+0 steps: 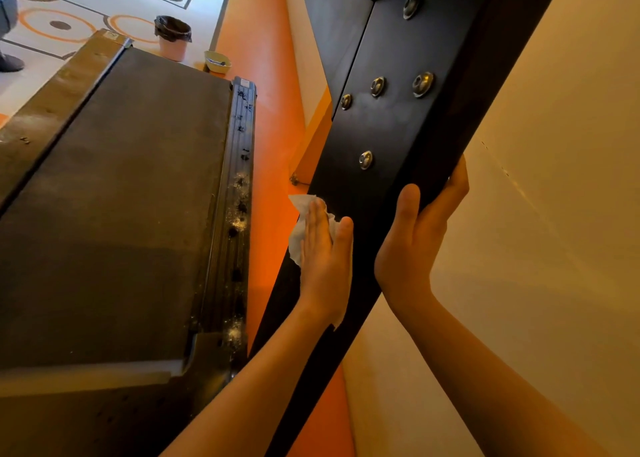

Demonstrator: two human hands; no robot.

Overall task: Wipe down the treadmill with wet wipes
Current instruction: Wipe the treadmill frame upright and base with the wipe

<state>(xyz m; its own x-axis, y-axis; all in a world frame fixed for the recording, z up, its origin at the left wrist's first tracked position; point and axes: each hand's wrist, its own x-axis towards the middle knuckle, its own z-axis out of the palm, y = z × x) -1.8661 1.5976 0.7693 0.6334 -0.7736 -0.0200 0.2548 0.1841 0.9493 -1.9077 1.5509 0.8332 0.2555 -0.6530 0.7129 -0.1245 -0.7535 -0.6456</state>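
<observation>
The treadmill's black upright post, studded with silver bolts, slants from the top right down to the bottom centre. My left hand lies flat on its left face with straight fingers, pressing a crumpled white wet wipe against it. My right hand grips the post's right edge, thumb on the front face and fingers wrapped behind. The dark running belt fills the left, and its right side rail is speckled with white and black marks.
An orange floor strip runs between the treadmill deck and the post. A pink bin with a black liner and a small yellow tray stand beyond the deck's far end. A cream wall is on the right.
</observation>
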